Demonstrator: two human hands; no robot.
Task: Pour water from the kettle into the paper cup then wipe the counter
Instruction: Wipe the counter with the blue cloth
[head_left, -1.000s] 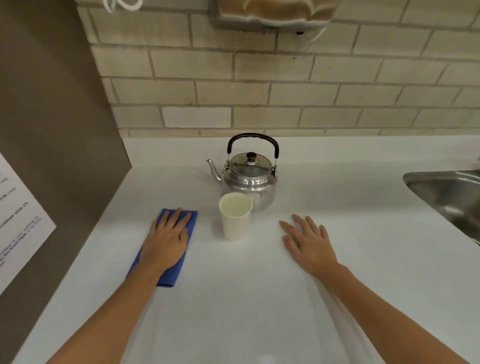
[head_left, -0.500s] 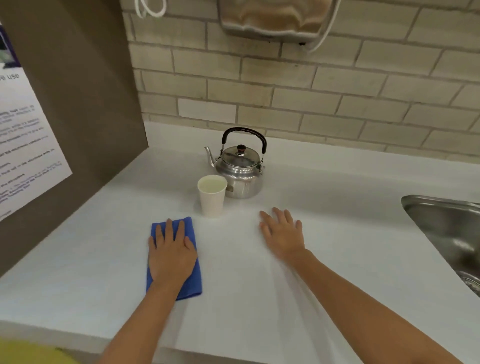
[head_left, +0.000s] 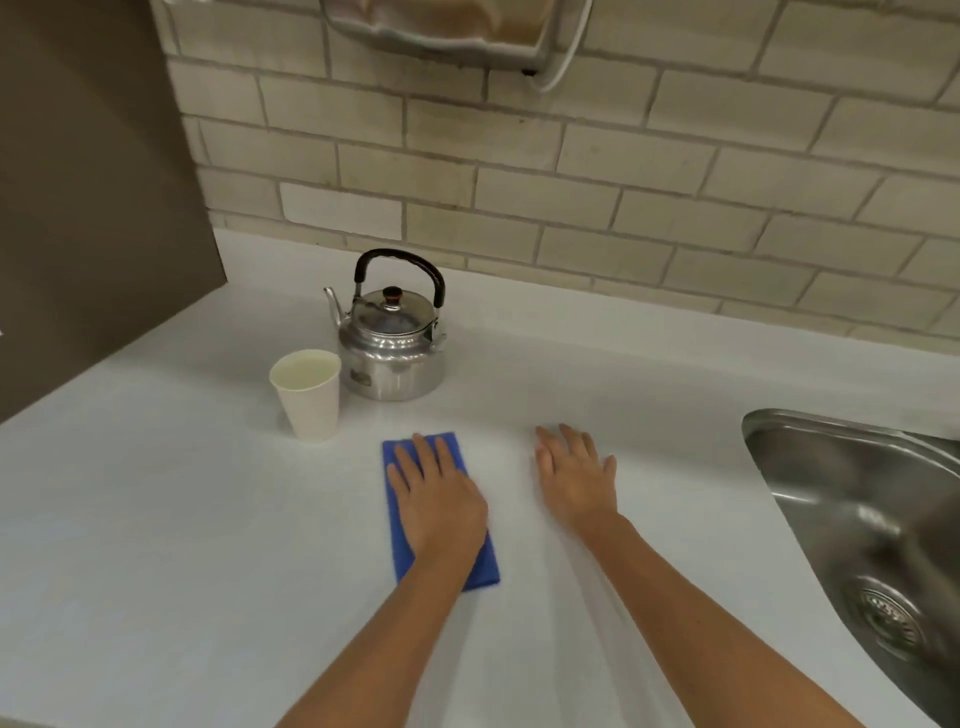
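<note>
The left hand (head_left: 439, 501) lies flat, fingers spread, pressed down on a folded blue cloth (head_left: 441, 519) that rests on the white counter (head_left: 156, 545) about midway between its front edge and the back wall. The cloth shows beyond the fingertips and along both sides of the hand. The right hand (head_left: 576, 480) is just beside it toward the sink, palm down and open on the bare counter, holding nothing. Toward the back edge of the counter stands the metal kettle (head_left: 392, 343), upright, lid on, black handle raised, spout pointing to the dark side panel (head_left: 93, 182) at the counter's left end. The paper cup (head_left: 309, 397) stands upright just in front of and left of the kettle, very close to it; whether they touch I cannot tell. Pale liquid fills much of the cup. A steel sink (head_left: 857, 519) is set into the counter's right end, and a brick wall (head_left: 623, 182) rises behind.
</note>
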